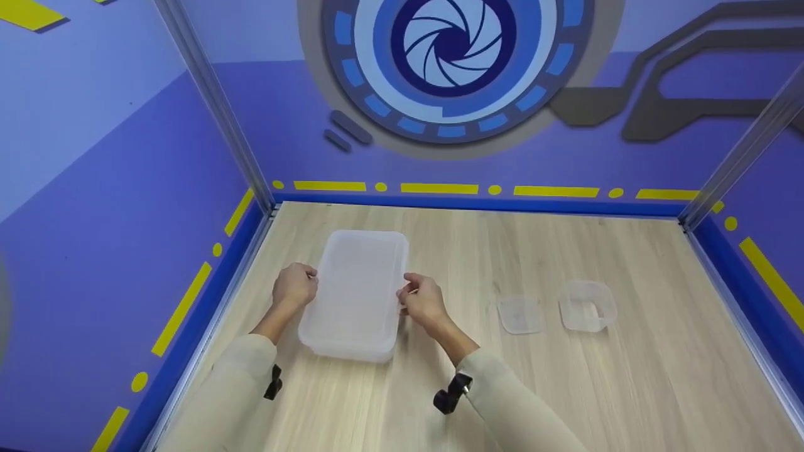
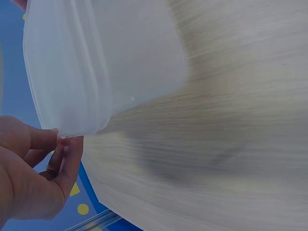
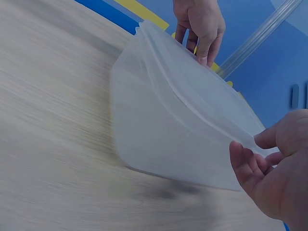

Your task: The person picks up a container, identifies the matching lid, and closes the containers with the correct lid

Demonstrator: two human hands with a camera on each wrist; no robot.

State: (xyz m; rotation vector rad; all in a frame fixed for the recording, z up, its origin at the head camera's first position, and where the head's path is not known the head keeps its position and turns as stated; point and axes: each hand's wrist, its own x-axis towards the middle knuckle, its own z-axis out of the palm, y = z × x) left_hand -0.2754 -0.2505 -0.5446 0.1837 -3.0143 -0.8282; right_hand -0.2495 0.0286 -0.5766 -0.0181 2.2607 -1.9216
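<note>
A large rectangular translucent plastic container (image 3: pixel 139 115) stands on the table with a whitish lid (image 1: pixel 361 282) over its top. My left hand (image 1: pixel 295 285) is at the long left side, where thumb and fingertips pinch the lid's edge, as the left wrist view shows. On the opposite side my right hand (image 1: pixel 426 303) holds the lid's rim, thumb above and curled fingers below. In the right wrist view the lid's near edge looks bowed. Whether the lid is fully seated all round, I cannot tell.
To the right lie a small clear square lid (image 1: pixel 520 315) and, beside it, a small clear square container (image 1: pixel 588 306). The wooden table (image 1: pixel 666 376) is bordered by blue-purple panels (image 1: pixel 157 169) with metal posts (image 1: pixel 220 107) at the corners.
</note>
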